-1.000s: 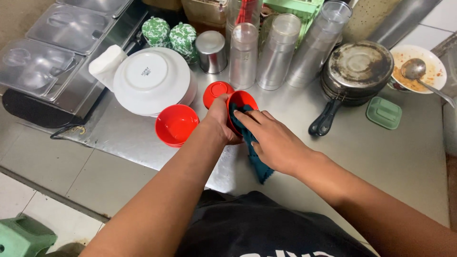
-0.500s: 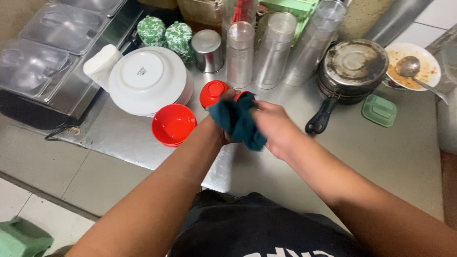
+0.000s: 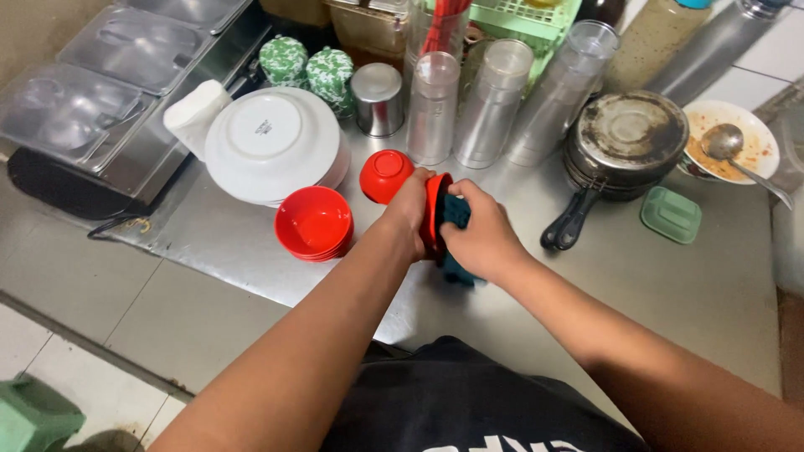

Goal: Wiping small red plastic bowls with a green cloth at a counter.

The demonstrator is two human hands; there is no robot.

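A stainless-steel counter (image 3: pixel 670 293) fills most of the head view, its near edge running diagonally from lower right up to the left, where a tiled floor (image 3: pixel 100 335) opens below. Bare steel lies open on the right half of the counter, between the person's right forearm and a small green lid (image 3: pixel 671 214). At far left, lidded steel trays (image 3: pixel 84 100) sit sunk beside the counter. The back edge is crowded: a stack of upturned white bowls (image 3: pixel 272 146), a blackened pan (image 3: pixel 624 142) with its handle pointing toward the person, tall clear tumblers (image 3: pixel 490 100), a steel cup (image 3: pixel 377 99), and a soiled dish with a spoon (image 3: pixel 741 138) at far right. A stack of red bowls (image 3: pixel 314 222) stands open side up just in front of the white bowls; another red bowl (image 3: pixel 385 174) lies upturned behind the hands. At centre, the left hand (image 3: pixel 406 213) grips the held red bowl (image 3: pixel 433 213) by its rim, tilted on edge above the counter, fingers curled around it. The right hand (image 3: pixel 481 238) is closed on a dark teal cloth (image 3: pixel 456 243), pressing it into the bowl.
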